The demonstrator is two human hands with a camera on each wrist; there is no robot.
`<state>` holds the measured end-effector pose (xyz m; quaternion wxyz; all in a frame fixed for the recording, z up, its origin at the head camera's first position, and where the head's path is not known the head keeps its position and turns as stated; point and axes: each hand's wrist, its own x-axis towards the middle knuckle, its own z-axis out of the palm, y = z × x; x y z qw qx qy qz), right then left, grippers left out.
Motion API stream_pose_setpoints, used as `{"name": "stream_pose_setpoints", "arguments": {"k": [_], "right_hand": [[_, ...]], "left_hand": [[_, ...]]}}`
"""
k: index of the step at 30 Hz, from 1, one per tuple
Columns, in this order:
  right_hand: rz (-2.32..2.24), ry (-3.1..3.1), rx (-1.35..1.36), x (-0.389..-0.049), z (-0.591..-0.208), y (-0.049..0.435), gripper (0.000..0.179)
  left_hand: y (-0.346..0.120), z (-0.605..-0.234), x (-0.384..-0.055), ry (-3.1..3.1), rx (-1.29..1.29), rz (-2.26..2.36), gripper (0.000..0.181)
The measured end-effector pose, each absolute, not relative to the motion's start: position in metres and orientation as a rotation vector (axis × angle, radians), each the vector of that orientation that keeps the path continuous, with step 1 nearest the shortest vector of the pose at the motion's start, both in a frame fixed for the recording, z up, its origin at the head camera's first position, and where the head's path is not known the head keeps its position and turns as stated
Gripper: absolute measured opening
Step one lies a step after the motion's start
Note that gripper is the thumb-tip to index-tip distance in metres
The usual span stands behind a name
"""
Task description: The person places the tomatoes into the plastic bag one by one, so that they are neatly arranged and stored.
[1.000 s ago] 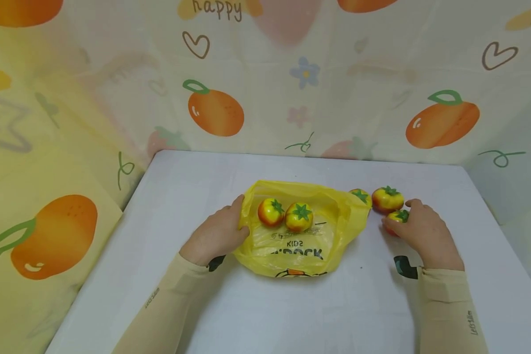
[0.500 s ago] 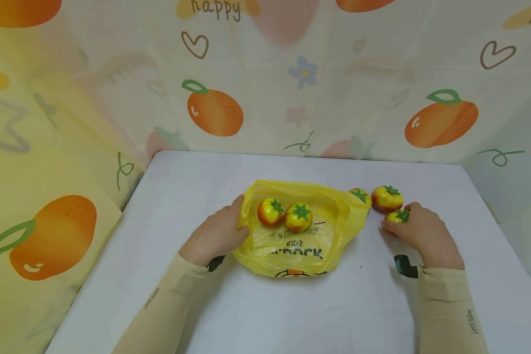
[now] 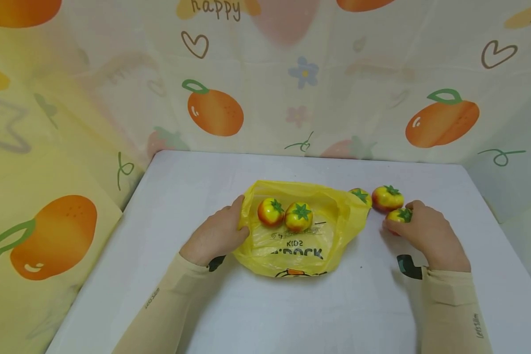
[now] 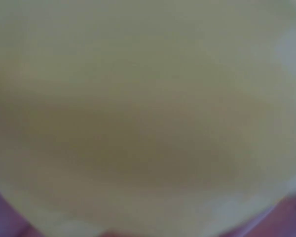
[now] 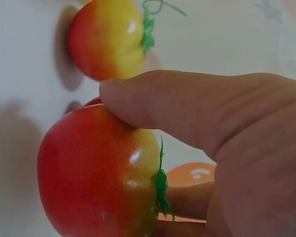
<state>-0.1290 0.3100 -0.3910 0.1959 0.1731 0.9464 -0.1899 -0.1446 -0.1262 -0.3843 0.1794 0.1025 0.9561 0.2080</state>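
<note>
My left hand (image 3: pixel 214 231) grips the left edge of a yellow plastic bag (image 3: pixel 252 263) lying with its mouth spread. Blurred yellow plastic fills the left wrist view. Two red-and-yellow tomatoes, a left one (image 3: pixel 270 213) and a right one (image 3: pixel 299 217), sit inside the bag over its printed lettering. Off the bag's right side, my right hand (image 3: pixel 435 236) holds another tomato (image 5: pixel 93 173), its thumb on one side and fingers on the other. Just behind it rests a loose tomato (image 3: pixel 387 198). One more tomato (image 3: pixel 359 195) is partly hidden by the bag's right corner.
The white table (image 3: pixel 349 314) runs back to a curtain (image 3: pixel 349 98) printed with oranges, hearts and flowers. A yellowish side (image 3: pixel 48 162) of the curtain borders the table on the left. Dark straps show beneath both wrists.
My right hand and the tomato in it have shifted slightly to the right. The left hand, the bag and the other tomatoes stay where they were.
</note>
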Motion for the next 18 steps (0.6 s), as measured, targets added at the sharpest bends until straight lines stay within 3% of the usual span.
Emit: {"name": "stream_pose_setpoints", "arguments": {"k": [18], "right_hand": [[-0.600,2.909,0.255,-0.116,-0.366,0.292,0.100]], "left_hand": [[-0.126,-0.383,-0.143,2.699,0.297,0.595,0.077]]}}
